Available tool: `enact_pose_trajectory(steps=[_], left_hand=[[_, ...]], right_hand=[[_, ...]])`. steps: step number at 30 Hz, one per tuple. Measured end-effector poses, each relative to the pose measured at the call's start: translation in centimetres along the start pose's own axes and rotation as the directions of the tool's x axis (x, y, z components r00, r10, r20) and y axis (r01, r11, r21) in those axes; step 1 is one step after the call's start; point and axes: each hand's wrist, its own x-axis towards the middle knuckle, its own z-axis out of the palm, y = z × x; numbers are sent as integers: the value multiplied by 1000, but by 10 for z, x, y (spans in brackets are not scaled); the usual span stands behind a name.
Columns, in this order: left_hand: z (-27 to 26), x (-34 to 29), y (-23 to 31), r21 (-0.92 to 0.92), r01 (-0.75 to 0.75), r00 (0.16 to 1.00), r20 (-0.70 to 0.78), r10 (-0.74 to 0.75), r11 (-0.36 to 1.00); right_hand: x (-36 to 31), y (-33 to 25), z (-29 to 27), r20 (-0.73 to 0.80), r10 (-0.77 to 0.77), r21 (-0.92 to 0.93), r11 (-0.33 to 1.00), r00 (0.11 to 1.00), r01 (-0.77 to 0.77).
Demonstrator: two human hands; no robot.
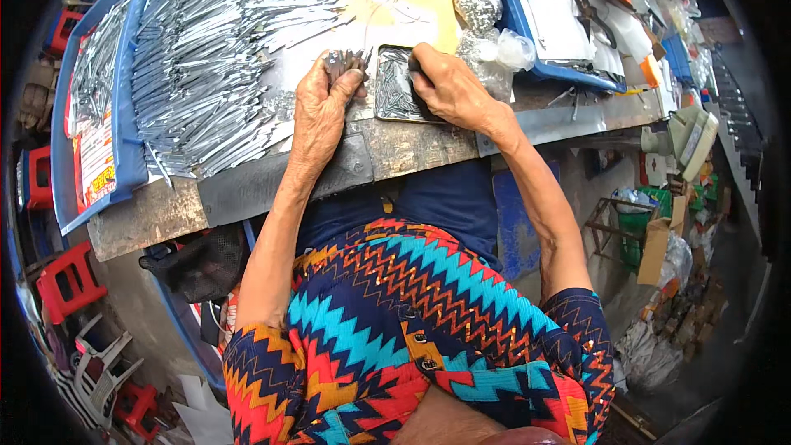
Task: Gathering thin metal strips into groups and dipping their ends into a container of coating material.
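Note:
My left hand (pixel 323 105) is closed around a small bunch of dark metal pieces (pixel 348 62), their ends poking up past the fingers. Just to its right lies a shallow rectangular tray (pixel 401 119) full of small grey metal pins (pixel 394 86). Over that tray's right side my right hand (pixel 455 91) is curled, thumb and fingertips drawn together. Whatever those fingers hold, if anything, is hidden. A wide heap of thin, long metal pieces (pixel 214 58) covers the table left of my hands.
Along the left stands a blue bin (pixel 124 140) with more metal pieces. Knotted clear plastic bags (pixel 478 4) and a blue tray (pixel 527 49) lie at the right. The worn wooden table edge (pixel 420 144) runs before me. Red stools (pixel 70 280) stand on the floor.

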Motion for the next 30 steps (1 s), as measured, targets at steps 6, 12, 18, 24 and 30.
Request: enact_pose_trajectory(steps=[6,12,18,24,30], left_hand=[[3,5,-6,-72,-32,999,-3,32,997],[1,4,-4,-83,-5,1000,3,5,997],[1,3,-2,-99,2,1000,14,-1,995],[0,3,-4,-119,7,999,39,-2,993],[3,3,1,-106,10,1000,13,-9,994]], right_hand=[[5,-11,-5,9,341,548,784,940,-289],[17,-20,-3,55,365,898,388,929,-205],[33,-30,6,-102,395,951,307,913,-26],[37,-39,9,-219,420,860,509,881,-29],[40,-41,15,-402,268,626,779,875,49]])
